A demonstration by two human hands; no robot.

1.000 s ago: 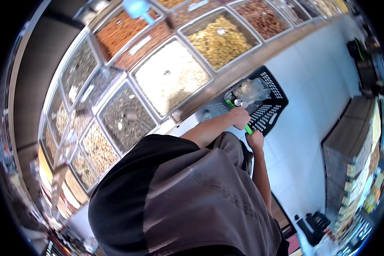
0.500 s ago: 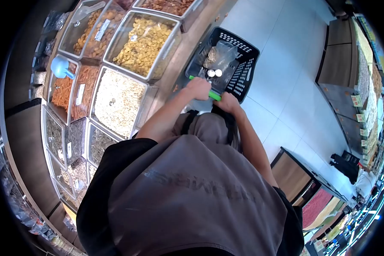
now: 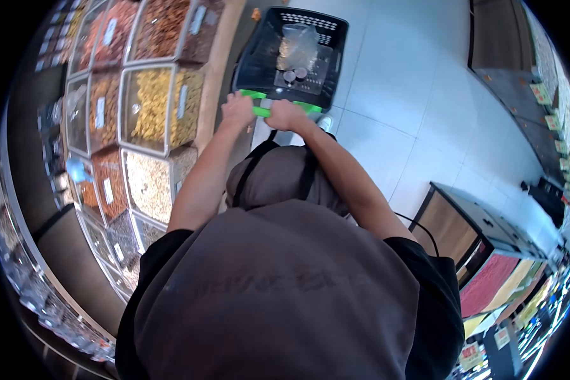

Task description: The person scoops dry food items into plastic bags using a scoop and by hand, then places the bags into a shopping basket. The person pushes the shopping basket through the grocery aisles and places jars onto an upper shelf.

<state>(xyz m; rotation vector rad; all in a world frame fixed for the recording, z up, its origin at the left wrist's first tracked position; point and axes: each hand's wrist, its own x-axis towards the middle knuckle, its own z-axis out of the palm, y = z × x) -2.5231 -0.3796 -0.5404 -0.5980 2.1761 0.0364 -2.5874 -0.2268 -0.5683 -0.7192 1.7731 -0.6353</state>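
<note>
A black shopping basket (image 3: 340, 63) with perforated sides is in front of me at the top of the head view. Its green handle (image 3: 307, 107) runs along the near end. My left hand (image 3: 237, 109) is wrapped round the handle's left part. Close beside it, my right hand (image 3: 286, 116) grips the same handle, with a green stretch showing on its right. Inside the basket lie a clear plastic bag (image 3: 301, 50) holding pale pieces and two small round items (image 3: 289, 76), whose kind I cannot make out.
Clear bins of dry food line the left, among them yellow pieces (image 3: 153, 101) and white flakes (image 3: 147, 183). A blue scoop (image 3: 77, 170) rests by the orange bin. Pale tiled floor (image 3: 386, 82) extends to the right. A wood-sided display stand (image 3: 442, 218) stands at right.
The basket and both hands have shifted up and left in view. My hands are now closer together on the handle. The bins and stand appear at a different angle.
</note>
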